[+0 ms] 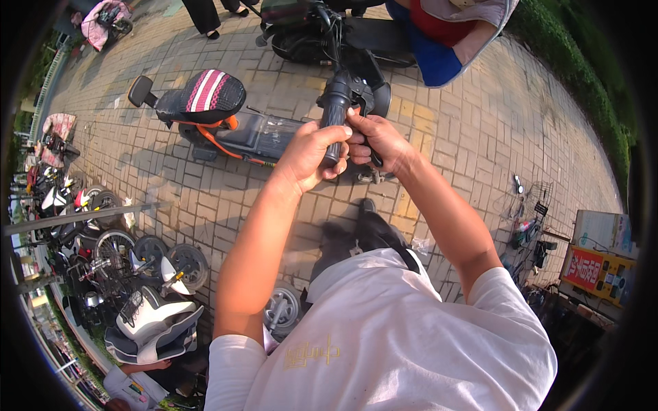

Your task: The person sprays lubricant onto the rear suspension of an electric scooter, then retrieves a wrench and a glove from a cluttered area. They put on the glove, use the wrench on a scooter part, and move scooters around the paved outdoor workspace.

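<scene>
Ahead of me stands a small orange and black electric scooter (264, 133), its handlebar turned so that one end points toward me. My left hand (314, 152) is closed round the lower end of the black ribbed handlebar grip (335, 113), thumb across it. Just to the right, my right hand (378, 139) has its fingers curled round the black brake lever (376, 159), whose tip shows beneath them. The thumb and forefinger of that hand touch the lever's side near the grip. What lies between those fingertips is too small to make out.
Behind the scooter is a dark larger scooter (370, 38) with a blue and red cover (439, 51). Parked two-wheelers and loose wheels (186, 267) crowd the left. Tools (519, 185) and a wire basket (543, 194) lie right, near a box (596, 274). A person's legs (201, 17) show at the far side.
</scene>
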{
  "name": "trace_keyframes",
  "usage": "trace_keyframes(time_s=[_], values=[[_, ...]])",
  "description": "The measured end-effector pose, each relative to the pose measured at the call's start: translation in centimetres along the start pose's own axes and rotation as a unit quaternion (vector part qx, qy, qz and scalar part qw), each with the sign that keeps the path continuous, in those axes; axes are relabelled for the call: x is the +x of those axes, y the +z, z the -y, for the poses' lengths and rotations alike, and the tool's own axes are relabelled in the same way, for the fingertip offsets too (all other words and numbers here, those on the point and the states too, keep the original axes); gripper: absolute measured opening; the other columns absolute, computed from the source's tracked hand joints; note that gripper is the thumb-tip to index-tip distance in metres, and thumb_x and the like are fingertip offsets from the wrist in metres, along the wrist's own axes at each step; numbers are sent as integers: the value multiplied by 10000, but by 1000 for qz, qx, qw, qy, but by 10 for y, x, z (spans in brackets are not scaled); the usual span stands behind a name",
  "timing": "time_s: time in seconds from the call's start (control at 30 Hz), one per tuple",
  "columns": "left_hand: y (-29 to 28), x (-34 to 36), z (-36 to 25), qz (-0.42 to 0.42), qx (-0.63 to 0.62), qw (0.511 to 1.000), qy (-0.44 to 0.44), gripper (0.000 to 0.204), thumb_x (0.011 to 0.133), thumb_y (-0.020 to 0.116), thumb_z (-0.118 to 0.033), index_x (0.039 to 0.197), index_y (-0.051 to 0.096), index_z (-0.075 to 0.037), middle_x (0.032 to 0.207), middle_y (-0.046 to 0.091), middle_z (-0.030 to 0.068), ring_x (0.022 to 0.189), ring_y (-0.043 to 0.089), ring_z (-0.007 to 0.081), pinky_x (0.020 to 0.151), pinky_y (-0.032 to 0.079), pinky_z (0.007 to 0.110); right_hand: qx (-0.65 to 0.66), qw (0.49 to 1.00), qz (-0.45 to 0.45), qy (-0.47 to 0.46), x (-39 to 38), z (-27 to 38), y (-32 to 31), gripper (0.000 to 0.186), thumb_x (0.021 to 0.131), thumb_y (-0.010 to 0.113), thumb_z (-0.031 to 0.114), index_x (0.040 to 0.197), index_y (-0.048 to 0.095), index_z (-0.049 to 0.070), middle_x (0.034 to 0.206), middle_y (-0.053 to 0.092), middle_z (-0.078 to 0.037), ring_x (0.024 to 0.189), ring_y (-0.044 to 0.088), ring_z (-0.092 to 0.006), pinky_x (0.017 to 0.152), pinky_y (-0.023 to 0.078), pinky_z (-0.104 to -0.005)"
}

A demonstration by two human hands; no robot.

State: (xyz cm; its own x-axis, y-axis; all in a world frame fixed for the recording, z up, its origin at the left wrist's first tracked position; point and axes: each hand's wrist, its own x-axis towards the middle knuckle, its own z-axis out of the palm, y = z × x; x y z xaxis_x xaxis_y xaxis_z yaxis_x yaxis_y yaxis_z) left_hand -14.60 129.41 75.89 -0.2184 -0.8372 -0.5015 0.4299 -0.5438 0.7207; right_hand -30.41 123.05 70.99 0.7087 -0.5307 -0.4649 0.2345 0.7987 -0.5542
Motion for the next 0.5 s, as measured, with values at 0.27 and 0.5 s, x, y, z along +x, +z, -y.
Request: trace_keyframes(time_s=[0.27, 0.5], values=[[6, 29, -19, -52, -6, 999, 9, 287, 838, 617, -189, 1021, 543, 20, 671, 547, 86, 415, 483, 134, 333, 311, 227, -33, 999, 26, 11, 21, 27, -17, 336, 967, 468, 386, 837, 526, 82, 577, 326, 49, 453, 308, -84, 405, 277, -249], [16, 10, -5, -70, -14, 997, -8, 294, 821, 629, -193, 1020, 516, -8, 675, 549, 76, 414, 498, 163, 346, 304, 250, -115, 993, 39, -6, -1, 20, -23, 385, 928, 530, 428, 837, 552, 55, 608, 419, 9, 465, 405, -112, 421, 348, -254]])
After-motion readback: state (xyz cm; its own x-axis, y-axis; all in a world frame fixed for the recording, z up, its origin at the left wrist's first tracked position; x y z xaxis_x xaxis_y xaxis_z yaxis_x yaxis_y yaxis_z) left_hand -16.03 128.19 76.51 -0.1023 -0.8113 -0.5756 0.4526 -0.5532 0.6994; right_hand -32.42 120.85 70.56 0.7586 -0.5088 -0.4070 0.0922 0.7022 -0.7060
